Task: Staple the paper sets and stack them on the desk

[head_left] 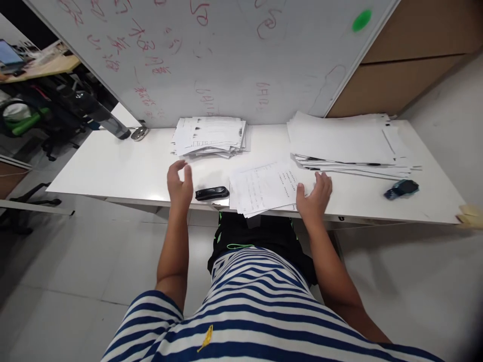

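My left hand (pixel 180 187) is over the front of the white desk, left of a black stapler (pixel 212 193). Its fingers curl a little, the thumb stands apart, and nothing is in it. A few loosely fanned sheets of paper (pixel 260 188) with printed and written lines lie at the desk's front edge, beside the stapler. My right hand (pixel 316 193) is at the right edge of these sheets, thumb apart from the bent fingers. It seems to hold nothing; whether the thumb touches the paper I cannot tell.
Behind are a left paper stack (pixel 211 136) and a larger right stack (pixel 339 138), against a whiteboard (pixel 234 60) with red writing. A dark blue object (pixel 402 189) lies at right. A bottle (pixel 101 118) and a small round metallic object (pixel 139 133) stand at the left back.
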`<state>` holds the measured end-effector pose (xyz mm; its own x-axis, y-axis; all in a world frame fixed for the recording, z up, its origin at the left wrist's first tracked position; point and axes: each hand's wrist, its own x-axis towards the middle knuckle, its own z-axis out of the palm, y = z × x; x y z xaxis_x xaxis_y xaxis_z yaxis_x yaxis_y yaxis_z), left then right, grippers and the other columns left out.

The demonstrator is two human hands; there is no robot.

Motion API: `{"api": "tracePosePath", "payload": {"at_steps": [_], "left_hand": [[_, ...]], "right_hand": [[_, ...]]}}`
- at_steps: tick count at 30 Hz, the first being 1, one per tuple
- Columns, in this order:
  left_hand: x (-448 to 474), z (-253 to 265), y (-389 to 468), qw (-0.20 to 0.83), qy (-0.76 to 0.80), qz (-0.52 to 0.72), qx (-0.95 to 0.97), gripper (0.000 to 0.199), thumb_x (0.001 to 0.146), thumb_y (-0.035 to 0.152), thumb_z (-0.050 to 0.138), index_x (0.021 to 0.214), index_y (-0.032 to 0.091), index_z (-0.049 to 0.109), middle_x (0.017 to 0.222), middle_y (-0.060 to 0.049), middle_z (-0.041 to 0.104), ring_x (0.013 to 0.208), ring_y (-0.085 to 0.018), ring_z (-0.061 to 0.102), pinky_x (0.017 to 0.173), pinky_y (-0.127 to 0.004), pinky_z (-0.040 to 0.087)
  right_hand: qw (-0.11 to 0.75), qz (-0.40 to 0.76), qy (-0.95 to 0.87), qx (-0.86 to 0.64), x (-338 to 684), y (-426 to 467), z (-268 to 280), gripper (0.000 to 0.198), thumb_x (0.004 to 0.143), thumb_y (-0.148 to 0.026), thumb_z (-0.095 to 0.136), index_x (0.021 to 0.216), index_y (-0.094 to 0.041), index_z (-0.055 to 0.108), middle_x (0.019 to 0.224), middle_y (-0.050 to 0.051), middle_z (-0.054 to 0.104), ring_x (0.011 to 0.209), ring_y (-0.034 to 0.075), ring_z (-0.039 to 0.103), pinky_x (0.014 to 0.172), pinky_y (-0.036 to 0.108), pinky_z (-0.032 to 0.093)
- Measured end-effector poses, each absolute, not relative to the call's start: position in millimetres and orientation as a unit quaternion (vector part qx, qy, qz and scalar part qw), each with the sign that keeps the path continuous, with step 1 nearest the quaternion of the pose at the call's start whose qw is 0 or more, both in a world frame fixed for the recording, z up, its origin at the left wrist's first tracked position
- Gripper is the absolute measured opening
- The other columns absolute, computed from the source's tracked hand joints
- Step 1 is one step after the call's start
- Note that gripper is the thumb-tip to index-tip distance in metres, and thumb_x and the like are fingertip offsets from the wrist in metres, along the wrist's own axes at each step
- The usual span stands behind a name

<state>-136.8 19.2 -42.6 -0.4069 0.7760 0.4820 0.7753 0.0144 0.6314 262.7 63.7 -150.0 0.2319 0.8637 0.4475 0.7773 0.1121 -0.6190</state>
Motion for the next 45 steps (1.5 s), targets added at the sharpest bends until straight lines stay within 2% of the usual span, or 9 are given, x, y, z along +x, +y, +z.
{"api": "tracePosePath", "payload": {"at_steps": [4,9,13,17,24,28,34,39,45], "left_hand": [[-134,-28,104,-0.003,0.679,0.308,0.667,0.047,0.096,0.046,0.056,0.135,0.019,0.058,0.142,-0.016,0.061,0.137,-0.031,0.051,0.118,-0.046,0.038],[-133,-38,185,0.019,0.691,0.178,0.701,0.075,0.084,0.037,0.070,0.152,0.019,0.045,0.162,-0.017,0.043,0.154,-0.039,0.028,0.122,-0.055,0.027],[-137,-42,201,0.062,0.719,0.115,0.683,0.084,0.080,0.033,0.072,0.157,0.022,0.039,0.153,-0.016,0.054,0.143,-0.038,0.047,0.114,-0.051,0.038],[-141,-41,198,0.059,0.728,0.105,0.675,0.073,0.082,0.037,0.071,0.150,0.024,0.049,0.148,-0.013,0.060,0.133,-0.036,0.055,0.107,-0.046,0.044],[-148,-35,192,0.055,0.714,0.101,0.691,0.049,0.083,0.047,0.072,0.127,0.026,0.067,0.136,-0.009,0.068,0.122,-0.031,0.060,0.099,-0.038,0.046],[-150,-31,185,0.065,0.715,0.099,0.689,0.042,0.089,0.049,0.064,0.124,0.025,0.069,0.131,-0.008,0.071,0.116,-0.029,0.063,0.095,-0.036,0.046],[-146,-25,182,0.027,0.727,0.083,0.682,0.037,0.100,0.037,0.041,0.113,0.022,0.072,0.116,-0.012,0.074,0.107,-0.030,0.066,0.089,-0.040,0.047],[-136,-22,187,-0.006,0.745,0.064,0.664,0.030,0.096,0.030,0.044,0.111,0.021,0.069,0.115,-0.015,0.072,0.106,-0.032,0.066,0.087,-0.041,0.047],[-132,-23,192,-0.005,0.761,0.146,0.632,0.024,0.096,0.033,0.049,0.106,0.023,0.069,0.117,-0.011,0.075,0.109,-0.030,0.066,0.088,-0.040,0.047]], "right_hand": [[0.412,0.062,-0.609,-0.676,257,61,-143,0.063,0.092,-0.042,0.051,0.148,-0.014,0.041,0.158,0.023,0.040,0.154,0.039,0.024,0.121,0.067,0.026],[0.407,0.070,-0.598,-0.687,253,59,-137,0.060,0.094,-0.041,0.049,0.149,-0.017,0.043,0.158,0.022,0.040,0.154,0.039,0.025,0.119,0.068,0.029],[0.395,0.069,-0.596,-0.696,250,59,-135,0.058,0.095,-0.041,0.047,0.148,-0.018,0.044,0.158,0.020,0.043,0.154,0.037,0.026,0.119,0.064,0.032],[0.387,0.063,-0.600,-0.698,250,58,-134,0.055,0.096,-0.042,0.047,0.145,-0.017,0.048,0.157,0.019,0.045,0.154,0.036,0.028,0.120,0.061,0.032],[0.382,0.060,-0.604,-0.697,250,58,-135,0.053,0.096,-0.041,0.048,0.143,-0.017,0.051,0.156,0.019,0.046,0.154,0.036,0.028,0.121,0.062,0.031],[0.383,0.049,-0.606,-0.696,250,58,-136,0.051,0.096,-0.041,0.047,0.142,-0.018,0.053,0.155,0.018,0.047,0.153,0.037,0.031,0.119,0.062,0.033],[0.390,0.055,-0.605,-0.692,250,59,-136,0.052,0.096,-0.041,0.048,0.140,-0.015,0.054,0.155,0.020,0.048,0.153,0.037,0.030,0.120,0.061,0.032],[0.393,0.061,-0.602,-0.692,250,58,-135,0.051,0.095,-0.040,0.049,0.141,-0.017,0.054,0.155,0.020,0.048,0.153,0.037,0.030,0.119,0.063,0.032],[0.390,0.052,-0.600,-0.697,250,59,-137,0.050,0.096,-0.040,0.048,0.139,-0.015,0.055,0.154,0.020,0.049,0.152,0.036,0.031,0.120,0.060,0.033]]}}
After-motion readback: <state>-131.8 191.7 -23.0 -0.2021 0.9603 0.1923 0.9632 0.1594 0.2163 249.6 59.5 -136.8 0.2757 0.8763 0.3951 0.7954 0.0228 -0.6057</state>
